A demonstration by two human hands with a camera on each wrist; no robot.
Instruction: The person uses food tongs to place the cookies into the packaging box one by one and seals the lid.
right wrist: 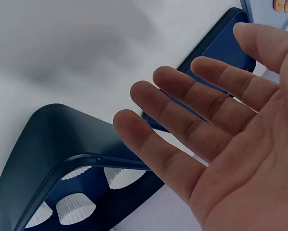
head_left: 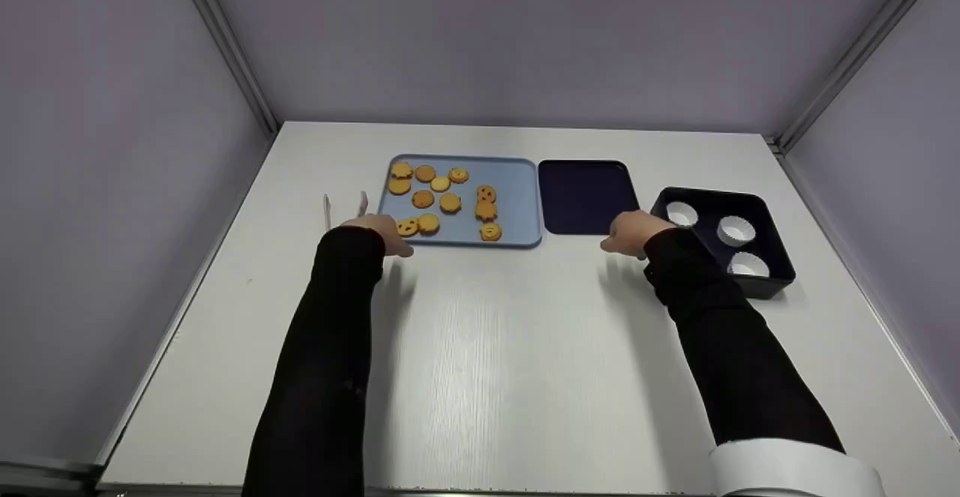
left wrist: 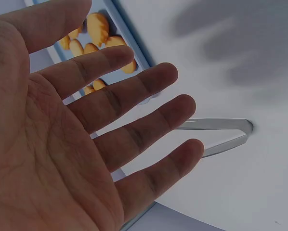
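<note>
Left hand (head_left: 382,232) spreads empty near tongs (left wrist: 221,124), cookies (head_left: 450,203) on a tray (head_left: 519,191). Right hand (head_left: 632,231) likewise, near cups (right wrist: 75,209) in a box (right wrist: 62,137).

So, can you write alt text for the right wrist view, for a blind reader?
An open right hand, palm showing, near a dark box holding white fluted cups; a dark blue tray lies partly hidden behind the fingers.
</note>
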